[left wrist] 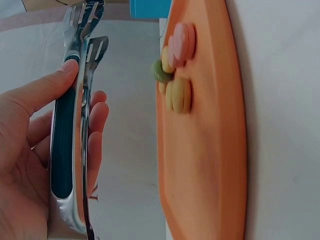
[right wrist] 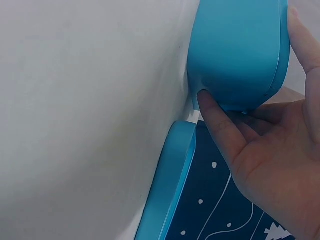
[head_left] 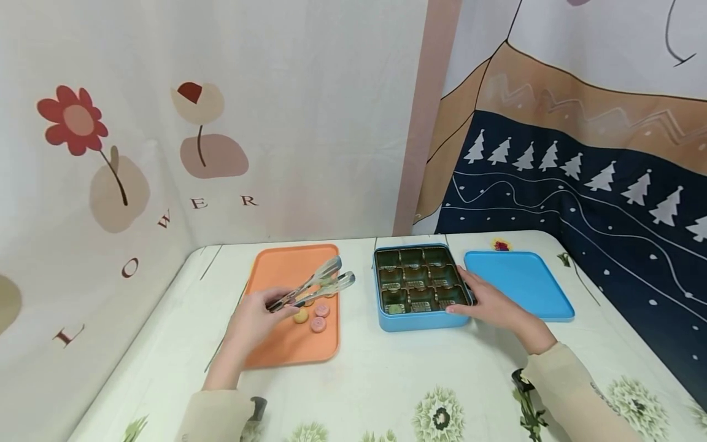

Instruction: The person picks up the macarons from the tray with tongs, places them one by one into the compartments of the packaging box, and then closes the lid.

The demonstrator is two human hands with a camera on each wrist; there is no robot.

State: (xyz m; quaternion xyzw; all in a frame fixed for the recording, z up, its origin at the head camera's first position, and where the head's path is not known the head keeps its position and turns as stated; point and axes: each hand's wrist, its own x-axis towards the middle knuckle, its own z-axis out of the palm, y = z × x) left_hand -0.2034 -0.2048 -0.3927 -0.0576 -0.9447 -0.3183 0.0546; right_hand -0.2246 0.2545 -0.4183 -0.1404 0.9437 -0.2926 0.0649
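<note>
In my left hand (head_left: pixel 256 322) I hold metal tongs (left wrist: pixel 63 145) with dark inlaid handles, thumb on one arm and fingers on the other. Their slotted tips stand apart over the orange tray (head_left: pixel 287 351), with nothing between them in the left wrist view. Pink macarons (head_left: pixel 318 324), yellow macarons (left wrist: pixel 181 95) and a green macaron (left wrist: pixel 161 71) lie on that tray. My right hand (head_left: pixel 488 302) grips the front right corner of a blue box (head_left: pixel 422 321), thumb at the rim and fingers along the side. Inside is a dark divided insert (head_left: pixel 415 276); its front left compartment contains a green macaron (head_left: pixel 394 309).
A blue lid (head_left: pixel 521 282) lies on the table to the right of the box. A white flower-print cloth (head_left: pixel 364 380) covers the table. Printed curtains (head_left: pixel 309 123) hang behind the table and along its sides.
</note>
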